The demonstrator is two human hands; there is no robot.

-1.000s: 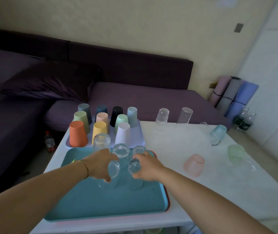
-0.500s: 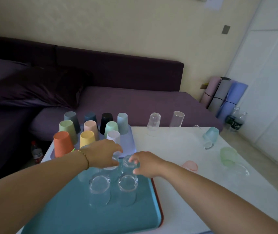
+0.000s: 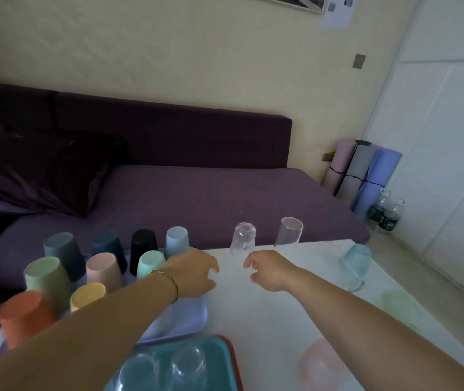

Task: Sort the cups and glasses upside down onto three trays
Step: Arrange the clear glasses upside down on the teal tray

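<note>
Your left hand (image 3: pixel 194 273) and right hand (image 3: pixel 270 270), empty and loosely curled, hover just short of two clear glasses (image 3: pixel 243 238) beyond your fingertips; next, likely grip one each.

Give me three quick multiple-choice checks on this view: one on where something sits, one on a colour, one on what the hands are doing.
1. The black cup stands:
A) on the lavender tray
B) on the floor
C) inside a box

2. The near tray under the clear glasses is:
A) yellow
B) teal
C) black

3. The left hand and right hand:
A) each grip a glass
B) together lift a tray
C) hold nothing

Answers:
1 A: it stands upside down in that tray's back row.
2 B: its bare surface shows teal.
3 C: both reach forward with fingers loosely curled and nothing in them.
</note>
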